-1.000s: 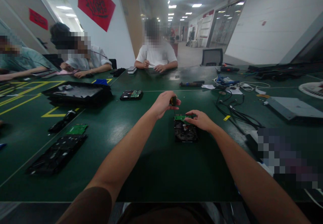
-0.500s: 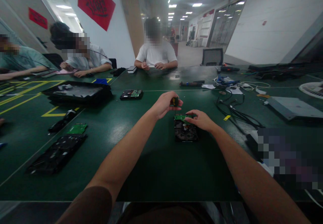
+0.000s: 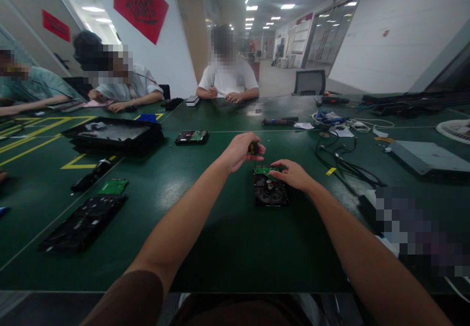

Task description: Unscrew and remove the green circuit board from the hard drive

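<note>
A black hard drive [image 3: 270,192] with a green circuit board [image 3: 262,170] at its far end lies on the green table [image 3: 227,238] in front of me. My left hand [image 3: 239,151] is closed round the dark handle of a screwdriver [image 3: 253,147], held upright over the drive's far left corner. My right hand [image 3: 292,174] rests on the drive's far right edge, fingers curled down onto the circuit board, steadying it.
A second hard drive [image 3: 191,137] lies further back, left of centre. A black tray [image 3: 112,134], a loose green board [image 3: 113,186] and a black panel [image 3: 83,222] sit at the left. Cables [image 3: 340,162] and a grey case [image 3: 426,155] lie to the right. Three people sit at the far side.
My left hand has turned slightly on the screwdriver handle, staying in the same spot. My right hand and the drive have not moved.
</note>
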Action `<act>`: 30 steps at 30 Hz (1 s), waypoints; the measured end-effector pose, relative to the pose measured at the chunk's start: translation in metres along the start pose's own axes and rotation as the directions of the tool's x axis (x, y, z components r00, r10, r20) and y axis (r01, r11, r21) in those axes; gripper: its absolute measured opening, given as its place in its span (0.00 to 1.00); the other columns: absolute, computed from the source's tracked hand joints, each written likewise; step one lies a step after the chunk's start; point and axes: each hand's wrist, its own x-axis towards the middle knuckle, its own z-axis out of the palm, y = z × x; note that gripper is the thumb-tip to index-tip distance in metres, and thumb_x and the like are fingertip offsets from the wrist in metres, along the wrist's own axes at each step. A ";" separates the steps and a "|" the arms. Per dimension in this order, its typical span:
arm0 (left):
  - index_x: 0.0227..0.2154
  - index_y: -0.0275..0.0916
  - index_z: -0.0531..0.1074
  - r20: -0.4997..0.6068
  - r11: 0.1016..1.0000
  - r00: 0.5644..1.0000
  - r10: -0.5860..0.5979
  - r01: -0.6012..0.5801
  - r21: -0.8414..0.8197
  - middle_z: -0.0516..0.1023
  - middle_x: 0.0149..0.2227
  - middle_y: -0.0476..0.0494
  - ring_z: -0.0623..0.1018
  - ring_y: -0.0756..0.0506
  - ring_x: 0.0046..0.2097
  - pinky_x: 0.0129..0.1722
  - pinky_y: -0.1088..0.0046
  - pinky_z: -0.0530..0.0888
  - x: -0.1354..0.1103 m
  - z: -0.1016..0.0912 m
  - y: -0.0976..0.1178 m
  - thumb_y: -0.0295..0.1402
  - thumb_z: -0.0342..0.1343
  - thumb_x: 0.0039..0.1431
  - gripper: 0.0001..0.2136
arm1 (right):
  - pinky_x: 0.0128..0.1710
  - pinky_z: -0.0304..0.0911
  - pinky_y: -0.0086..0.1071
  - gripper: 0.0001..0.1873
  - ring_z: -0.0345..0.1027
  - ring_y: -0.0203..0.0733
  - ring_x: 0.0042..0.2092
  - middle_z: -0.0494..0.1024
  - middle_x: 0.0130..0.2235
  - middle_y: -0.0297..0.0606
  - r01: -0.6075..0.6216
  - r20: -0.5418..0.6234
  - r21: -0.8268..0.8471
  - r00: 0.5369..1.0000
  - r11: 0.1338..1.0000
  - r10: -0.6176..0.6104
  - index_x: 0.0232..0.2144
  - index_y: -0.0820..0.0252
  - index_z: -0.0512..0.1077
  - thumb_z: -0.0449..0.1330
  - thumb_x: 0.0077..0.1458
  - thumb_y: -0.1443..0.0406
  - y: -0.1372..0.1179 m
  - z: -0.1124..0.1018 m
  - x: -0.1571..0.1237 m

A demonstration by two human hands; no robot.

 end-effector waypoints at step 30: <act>0.38 0.35 0.75 -0.041 0.992 0.998 0.049 -0.044 0.120 0.80 0.35 0.38 0.79 0.45 0.35 0.24 0.76 0.70 -0.001 -0.002 0.002 0.37 0.55 0.60 0.10 | 0.37 0.69 0.35 0.22 0.72 0.40 0.36 0.81 0.49 0.42 -0.011 -0.012 0.021 1.000 1.000 0.011 0.49 0.57 0.78 0.67 0.57 0.51 -0.001 0.001 0.000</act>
